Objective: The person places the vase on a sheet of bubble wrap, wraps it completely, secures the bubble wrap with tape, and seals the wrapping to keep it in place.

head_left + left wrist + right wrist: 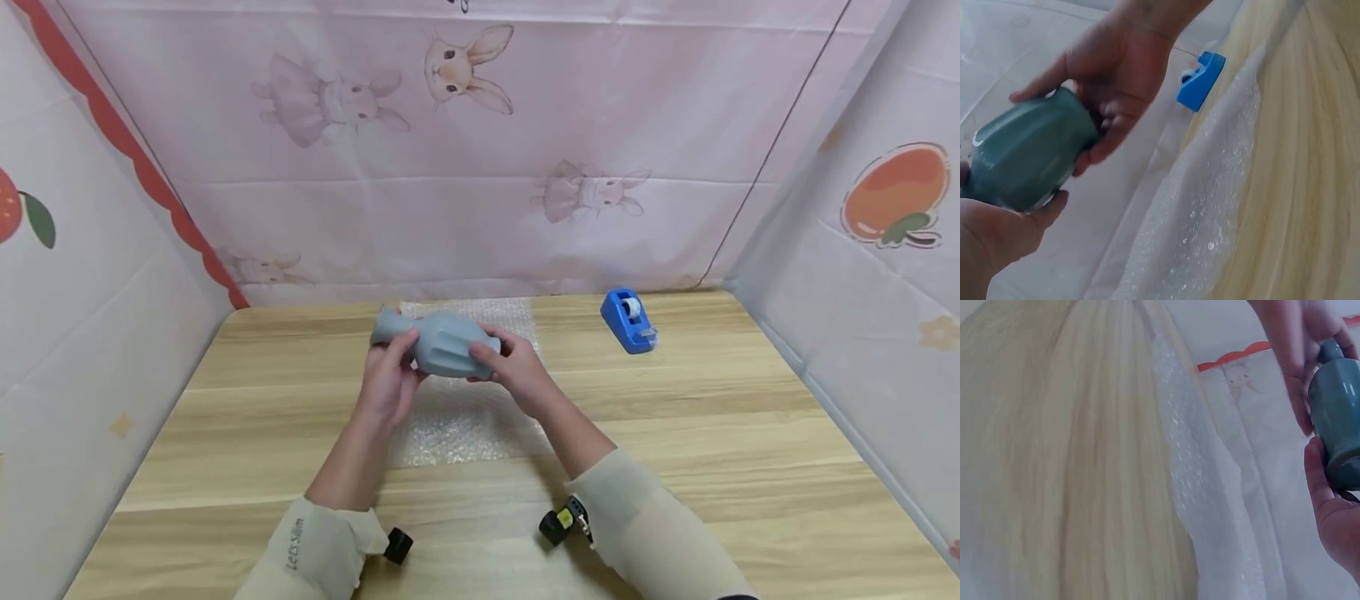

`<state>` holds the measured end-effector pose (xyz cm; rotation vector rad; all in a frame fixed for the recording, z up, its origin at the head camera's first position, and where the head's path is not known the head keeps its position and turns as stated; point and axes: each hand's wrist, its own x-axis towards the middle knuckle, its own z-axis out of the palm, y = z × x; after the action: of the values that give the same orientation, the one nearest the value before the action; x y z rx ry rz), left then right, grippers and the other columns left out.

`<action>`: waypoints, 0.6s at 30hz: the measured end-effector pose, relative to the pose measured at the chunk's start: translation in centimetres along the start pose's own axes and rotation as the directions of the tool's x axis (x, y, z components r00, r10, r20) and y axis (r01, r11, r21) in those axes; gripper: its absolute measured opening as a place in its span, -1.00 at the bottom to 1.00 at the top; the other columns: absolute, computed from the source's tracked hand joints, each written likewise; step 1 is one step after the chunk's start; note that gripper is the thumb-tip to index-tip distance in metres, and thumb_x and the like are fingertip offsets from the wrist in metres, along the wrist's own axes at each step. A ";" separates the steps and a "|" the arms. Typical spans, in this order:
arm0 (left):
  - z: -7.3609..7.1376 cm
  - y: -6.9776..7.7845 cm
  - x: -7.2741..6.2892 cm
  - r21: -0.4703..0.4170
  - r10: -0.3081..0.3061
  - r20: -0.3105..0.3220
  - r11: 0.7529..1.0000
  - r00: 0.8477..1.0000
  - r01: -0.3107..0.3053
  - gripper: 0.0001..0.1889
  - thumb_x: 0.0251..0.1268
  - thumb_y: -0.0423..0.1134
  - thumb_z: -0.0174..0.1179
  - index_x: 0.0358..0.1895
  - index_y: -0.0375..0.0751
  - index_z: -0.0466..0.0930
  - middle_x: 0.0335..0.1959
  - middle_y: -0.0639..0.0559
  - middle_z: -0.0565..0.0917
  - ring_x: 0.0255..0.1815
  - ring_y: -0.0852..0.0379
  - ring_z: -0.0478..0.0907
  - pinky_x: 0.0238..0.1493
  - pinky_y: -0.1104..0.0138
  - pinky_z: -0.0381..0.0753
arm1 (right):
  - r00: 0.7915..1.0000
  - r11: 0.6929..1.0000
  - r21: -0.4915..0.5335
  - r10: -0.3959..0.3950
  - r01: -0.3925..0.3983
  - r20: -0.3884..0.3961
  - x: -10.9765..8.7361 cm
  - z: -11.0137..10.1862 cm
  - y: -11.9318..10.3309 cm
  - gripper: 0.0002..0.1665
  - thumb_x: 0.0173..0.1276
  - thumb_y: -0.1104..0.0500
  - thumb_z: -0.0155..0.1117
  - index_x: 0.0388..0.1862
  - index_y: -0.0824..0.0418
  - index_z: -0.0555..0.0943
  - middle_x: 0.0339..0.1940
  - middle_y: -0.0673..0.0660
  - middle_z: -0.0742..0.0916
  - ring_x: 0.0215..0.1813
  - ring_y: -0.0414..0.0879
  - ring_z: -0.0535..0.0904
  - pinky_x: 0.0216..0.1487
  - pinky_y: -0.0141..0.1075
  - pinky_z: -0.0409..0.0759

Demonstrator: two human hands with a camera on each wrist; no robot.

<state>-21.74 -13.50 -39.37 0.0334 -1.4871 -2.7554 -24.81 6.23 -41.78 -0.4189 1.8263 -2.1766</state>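
Observation:
A blue-green vase (450, 343) with a ribbed body is held on its side above the table, its neck pointing left. My left hand (391, 385) grips it around the neck, thumb on top. At the base end, my right hand (517, 373) holds it with the thumb laid along the body. In the left wrist view the vase (1032, 150) shows its ribs, with the right hand (1119, 78) around its base. The right wrist view has the vase (1337, 412) at its right edge, a hand at each end. Beneath it lies a sheet of bubble wrap (468, 425).
A blue tape dispenser (628, 322) stands at the back right of the wooden table (712, 433). Fabric walls with printed rabbits (457, 71) and fruit enclose the back and sides. Small black devices (557, 527) hang at both cuffs.

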 end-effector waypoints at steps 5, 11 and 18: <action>-0.9 0.6 0.3 0.210 0.030 -0.030 0.977 0.999 -0.023 -0.32 0.27 -0.50 0.20 0.40 -0.02 0.16 0.03 0.00 0.43 -0.07 0.16 0.57 -0.09 0.21 0.68 | 0.999 0.980 -0.197 -0.032 0.030 -0.008 -0.6 -1.8 -0.7 -0.24 0.22 -0.13 0.44 0.33 0.16 0.50 0.21 0.25 0.58 0.11 0.02 0.56 0.00 -0.16 0.65; -3.1 2.1 0.8 0.708 -0.056 0.161 0.702 0.985 -0.076 -0.35 0.15 -0.21 0.44 0.33 -0.02 0.43 0.05 -0.16 0.57 -0.04 0.07 0.61 -0.13 0.30 0.68 | 1.000 0.919 -0.394 0.006 0.006 0.028 -1.5 -3.6 -1.6 -0.33 0.24 -0.01 0.46 0.34 -0.05 0.50 0.22 0.15 0.60 0.14 0.05 0.53 0.02 -0.16 0.61; -3.4 2.5 0.5 0.860 -0.166 0.249 0.490 0.954 -0.140 -0.46 0.03 -0.13 0.50 0.11 -0.17 0.58 -0.05 -0.12 0.66 -0.13 0.01 0.59 -0.17 0.27 0.60 | 0.992 0.873 -0.488 0.055 0.006 0.111 -2.1 -4.8 -1.9 -0.16 0.11 0.02 0.57 0.38 0.02 0.46 0.26 0.07 0.59 0.16 0.03 0.53 0.11 -0.14 0.57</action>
<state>-22.13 -17.73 -39.12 -0.3901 -2.8099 -1.6878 -24.76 11.69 -40.79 -0.6101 2.2849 -1.6051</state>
